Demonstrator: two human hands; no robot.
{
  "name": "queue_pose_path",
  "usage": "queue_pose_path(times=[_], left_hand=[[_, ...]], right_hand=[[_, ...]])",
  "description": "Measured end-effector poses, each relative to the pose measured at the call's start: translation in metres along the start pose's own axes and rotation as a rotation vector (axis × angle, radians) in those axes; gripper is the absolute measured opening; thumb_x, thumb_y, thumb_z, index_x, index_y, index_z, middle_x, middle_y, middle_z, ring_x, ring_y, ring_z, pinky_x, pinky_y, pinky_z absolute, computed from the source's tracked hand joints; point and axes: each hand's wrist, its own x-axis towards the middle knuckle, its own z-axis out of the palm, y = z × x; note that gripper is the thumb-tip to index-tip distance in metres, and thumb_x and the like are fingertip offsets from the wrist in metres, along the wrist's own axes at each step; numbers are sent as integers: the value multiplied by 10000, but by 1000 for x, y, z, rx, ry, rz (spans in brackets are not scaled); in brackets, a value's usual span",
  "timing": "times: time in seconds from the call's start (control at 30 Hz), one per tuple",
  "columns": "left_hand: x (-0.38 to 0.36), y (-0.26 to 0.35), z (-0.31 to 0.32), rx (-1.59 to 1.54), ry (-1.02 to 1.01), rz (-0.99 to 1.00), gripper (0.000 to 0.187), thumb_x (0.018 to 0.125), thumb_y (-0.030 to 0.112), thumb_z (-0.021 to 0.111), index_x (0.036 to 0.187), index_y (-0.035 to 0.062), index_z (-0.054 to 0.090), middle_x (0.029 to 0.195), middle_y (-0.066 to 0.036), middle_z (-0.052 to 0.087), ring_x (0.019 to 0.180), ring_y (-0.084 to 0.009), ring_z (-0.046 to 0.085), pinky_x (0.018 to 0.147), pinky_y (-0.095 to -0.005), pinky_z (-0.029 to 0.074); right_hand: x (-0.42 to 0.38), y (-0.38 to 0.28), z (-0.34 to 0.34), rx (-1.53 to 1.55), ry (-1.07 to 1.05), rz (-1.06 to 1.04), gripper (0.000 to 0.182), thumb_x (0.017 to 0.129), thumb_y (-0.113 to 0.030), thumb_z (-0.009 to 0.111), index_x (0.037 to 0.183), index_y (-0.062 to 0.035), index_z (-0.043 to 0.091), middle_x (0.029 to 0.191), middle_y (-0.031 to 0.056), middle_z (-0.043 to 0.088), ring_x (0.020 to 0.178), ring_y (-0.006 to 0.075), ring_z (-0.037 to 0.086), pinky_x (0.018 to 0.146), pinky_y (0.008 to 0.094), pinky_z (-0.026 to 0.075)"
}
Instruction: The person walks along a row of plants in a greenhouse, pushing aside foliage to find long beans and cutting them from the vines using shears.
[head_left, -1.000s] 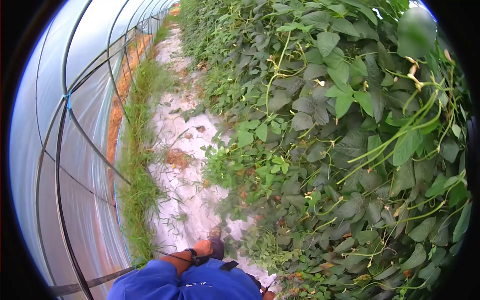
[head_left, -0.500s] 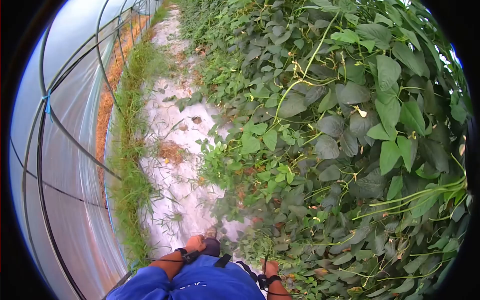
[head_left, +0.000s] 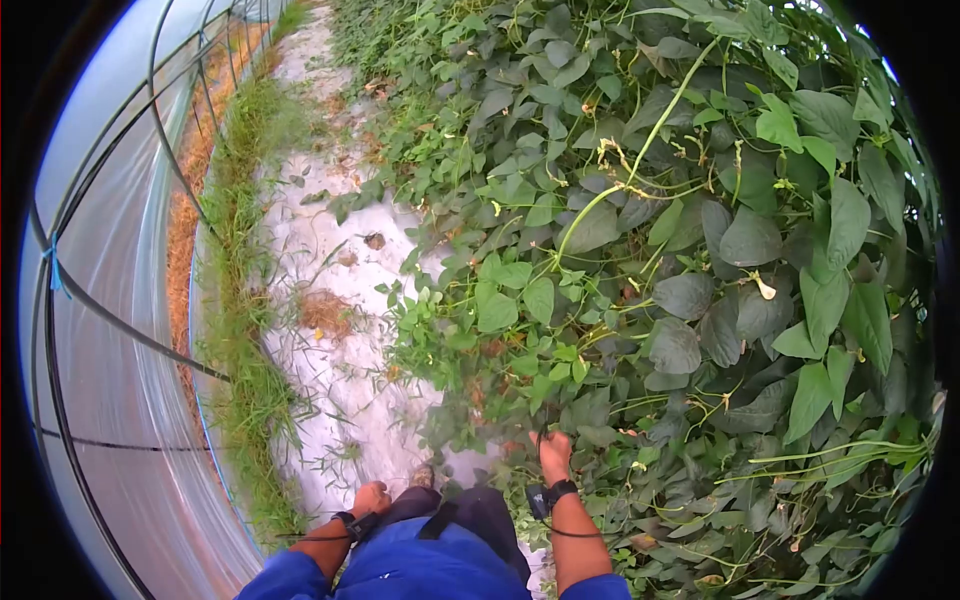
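Observation:
My left hand (head_left: 372, 498) hangs low over the path by my leg, its fingers curled in and nothing visible in them. My right hand (head_left: 554, 456) reaches out at the edge of the leafy bean plants (head_left: 500, 300), its fingers closed round a thin dark object (head_left: 542, 434) whose kind I cannot make out. Each wrist wears a black band, the right one (head_left: 546, 496) with a small box and cable. Long slender green pods or stems (head_left: 850, 462) stick out of the foliage at the far right.
A pale ground-covered path (head_left: 345, 250) runs ahead, bordered by grass (head_left: 235, 330) on the left. Beyond it stand the greenhouse's dark hoops (head_left: 130, 318) and clear plastic wall (head_left: 120, 390). A pale yellow flower (head_left: 765, 287) and a thick green vine (head_left: 645, 150) show among the leaves.
My right hand has moved forward and up, coming clear of my body towards the plants. My left hand has shifted slightly left and down. The view has turned a little.

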Motion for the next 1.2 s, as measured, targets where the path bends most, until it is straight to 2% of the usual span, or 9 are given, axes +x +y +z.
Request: queue_pose_path(times=[0.27, 0.33, 0.4, 0.47, 0.53, 0.67, 1.03, 1.13, 1.2], left_hand=[[-19, -21, 6, -72, 12, -208, 371, 660, 218, 546, 943, 14, 673, 885, -222, 654, 881, -353, 635, 832, -385, 494], [-28, -26, 10, -104, 77, -211, 376, 661, 228, 549, 943, 12, 672, 880, -217, 658, 869, -348, 641, 822, -386, 497], [-39, -21, 12, -141, 79, -299, 386, 656, 238, 558, 942, 5, 670, 874, -224, 659, 858, -340, 647, 809, -388, 502], [-46, -18, 17, -123, 65, -343, 388, 662, 242, 564, 953, 5, 666, 870, -228, 658, 858, -338, 648, 805, -382, 505], [-49, -11, 23, -137, 67, -363, 394, 666, 247, 568, 961, 3, 662, 870, -227, 658, 859, -338, 648, 805, -382, 506], [-50, 6, 32, -191, 67, -407, 415, 680, 273, 582, 980, -6, 652, 879, -225, 661, 864, -341, 648, 803, -383, 507], [-31, 57, 8, -246, 153, -428, 393, 703, 253, 576, 991, -4, 647, 877, -210, 665, 844, -316, 653, 791, -372, 506], [-22, 56, 4, -290, 269, -459, 381, 700, 255, 574, 966, -6, 656, 851, -209, 665, 823, -318, 655, 781, -376, 509], [-11, 41, 1, -343, 315, -436, 374, 694, 247, 566, 949, -8, 662, 830, -206, 665, 807, -323, 656, 771, -381, 511]], right_hand=[[130, -73, 6, -104, 94, -38, 401, 635, -293, 785, 671, 36, 558, 656, 147, 602, 574, 256, 547, 573, 404, 433], [149, -94, -1, -95, -21, 200, 452, 707, -377, 733, 863, 32, 624, 868, 229, 644, 821, 366, 632, 696, 452, 482], [184, -85, 12, -182, -29, 252, 493, 696, -391, 741, 953, 13, 622, 955, 213, 645, 853, 334, 638, 711, 439, 493], [203, -75, 23, -135, 113, 232, 374, 669, -280, 767, 724, 54, 608, 781, 179, 654, 670, 271, 656, 604, 391, 519], [219, -75, 26, -202, 107, 222, 395, 686, -328, 749, 743, 40, 617, 786, 176, 657, 633, 266, 650, 581, 379, 527], [260, -48, 42, -251, -36, 338, 470, 705, -433, 712, 868, 2, 641, 809, 146, 659, 700, 246, 650, 643, 381, 530], [264, -49, 43, -278, -299, 187, 781, 738, -438, 701, 1276, -2, 339, 1096, 280, 519, 754, 286, 600, 631, 401, 489], [273, 23, 72, -63, -426, 172, 394, 749, -199, 728, 990, 47, 537, 689, 159, 587, 479, 235, 552, 385, 361, 435], [203, -6, 46, 29, -425, 119, 209, 743, -105, 715, 724, 22, 551, 500, 81, 499, 374, 204, 483, 327, 345, 389]])
